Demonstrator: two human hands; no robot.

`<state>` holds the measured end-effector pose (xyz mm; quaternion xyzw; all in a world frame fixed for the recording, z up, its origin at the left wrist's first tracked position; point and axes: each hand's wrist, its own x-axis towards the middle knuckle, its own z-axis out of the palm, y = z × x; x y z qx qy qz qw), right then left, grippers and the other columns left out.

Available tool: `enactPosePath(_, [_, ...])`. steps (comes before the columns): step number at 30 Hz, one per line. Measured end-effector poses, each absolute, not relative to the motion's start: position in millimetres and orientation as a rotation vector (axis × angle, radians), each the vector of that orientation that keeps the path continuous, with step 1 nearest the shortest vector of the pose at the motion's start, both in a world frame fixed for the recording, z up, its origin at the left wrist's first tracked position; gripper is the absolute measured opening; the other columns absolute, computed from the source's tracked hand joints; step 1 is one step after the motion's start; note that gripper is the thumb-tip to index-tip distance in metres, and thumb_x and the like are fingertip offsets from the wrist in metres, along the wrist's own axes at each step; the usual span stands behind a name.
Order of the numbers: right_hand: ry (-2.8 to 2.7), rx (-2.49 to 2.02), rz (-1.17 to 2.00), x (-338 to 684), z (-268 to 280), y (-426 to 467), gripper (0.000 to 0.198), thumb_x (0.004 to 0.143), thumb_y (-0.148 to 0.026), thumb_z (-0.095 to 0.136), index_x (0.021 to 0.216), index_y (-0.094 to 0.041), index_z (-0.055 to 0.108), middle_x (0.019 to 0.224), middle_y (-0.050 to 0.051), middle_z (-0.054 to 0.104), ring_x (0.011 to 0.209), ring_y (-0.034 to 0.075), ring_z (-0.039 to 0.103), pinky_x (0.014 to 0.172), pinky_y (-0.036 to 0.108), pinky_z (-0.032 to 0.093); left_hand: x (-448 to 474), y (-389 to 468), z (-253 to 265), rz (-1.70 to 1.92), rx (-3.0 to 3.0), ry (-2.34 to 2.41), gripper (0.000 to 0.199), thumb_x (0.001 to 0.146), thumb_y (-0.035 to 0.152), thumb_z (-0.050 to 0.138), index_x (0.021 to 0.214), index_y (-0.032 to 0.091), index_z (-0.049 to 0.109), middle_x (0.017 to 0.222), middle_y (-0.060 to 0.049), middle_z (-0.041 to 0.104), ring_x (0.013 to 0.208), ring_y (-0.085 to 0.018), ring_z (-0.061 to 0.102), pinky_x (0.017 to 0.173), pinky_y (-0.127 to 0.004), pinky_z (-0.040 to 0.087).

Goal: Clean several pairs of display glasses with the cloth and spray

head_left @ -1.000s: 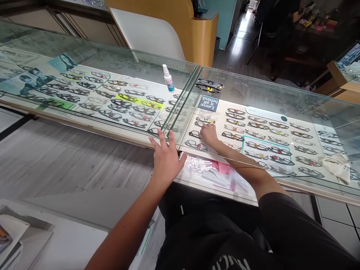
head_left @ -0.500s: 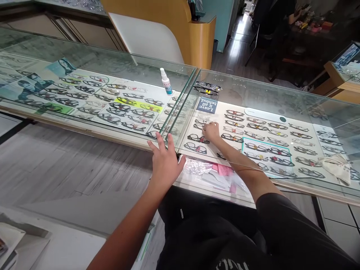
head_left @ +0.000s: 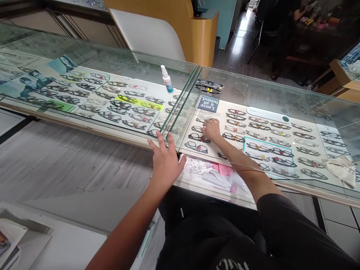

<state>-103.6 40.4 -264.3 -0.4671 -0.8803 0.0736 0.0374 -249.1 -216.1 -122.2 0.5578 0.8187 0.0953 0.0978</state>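
Observation:
My left hand (head_left: 165, 167) rests with its fingers spread on the front edge of the glass display case (head_left: 132, 137), by the joint between two sections. Inside the right section, my right hand (head_left: 211, 129) is bent down over the leftmost column of frames. Its fingers are curled on a pair of eyeglasses (head_left: 200, 119), partly hidden by the hand. Just below lies another thin-rimmed pair (head_left: 196, 129), also partly covered. Closer to me are a dark pair with a red tag (head_left: 199, 137) and a larger pair (head_left: 196, 147).
A white spray bottle (head_left: 167, 80) stands on the left section's glass top. A dark printed card (head_left: 208, 104) lies behind my right hand. Several rows of eyeglasses (head_left: 257, 126) fill the tray to the right. A cloth (head_left: 341, 169) lies at the far right. Plastic-wrapped items (head_left: 215, 176) sit below the tray.
My right hand has shifted slightly, and the two pairs beside its fingers now lie farther apart. My left hand stays on the case edge. The view has tilted slightly.

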Motion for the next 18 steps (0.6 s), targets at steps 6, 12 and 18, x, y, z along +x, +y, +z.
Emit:
enactPosePath(6, [-2.697,-1.536,0.269,-108.4,-271.5,65.3,0.050,0.102,-0.027,0.044,0.134,-0.015,0.080,0.165,0.013,0.064,0.156,0.041,0.044,0.136,0.063,0.019,-248.6,-215.8,-121.7,0.268,1.649,2.436,0.103,0.101,0.046,0.067,0.180,0.003,0.016,0.185,-0.036,-0.004,0.164,-0.072,0.001,0.115,-0.080,0.047])
enactPosePath(12, [-2.719,-1.515,0.279,-116.5,-274.6,54.2,0.050,0.104,-0.029,0.043,0.137,-0.015,0.078,0.163,0.014,0.065,0.154,0.040,0.046,0.137,0.060,0.019,-250.7,-216.1,-126.3,0.289,1.682,2.442,0.103,0.101,0.048,0.066,0.180,0.003,0.017,0.185,-0.036,-0.002,0.164,-0.073,0.002,0.115,-0.080,0.047])
enactPosePath(18, [-2.733,-1.502,0.318,-113.9,-254.5,43.7,0.048,0.105,-0.029,0.045,0.134,-0.011,0.079,0.169,0.017,0.058,0.156,0.043,0.045,0.135,0.061,0.025,-249.8,-215.5,-126.4,0.264,1.683,2.447,0.102,0.102,0.047,0.065,0.179,0.002,0.016,0.184,-0.037,-0.002,0.163,-0.074,0.002,0.114,-0.078,0.049])
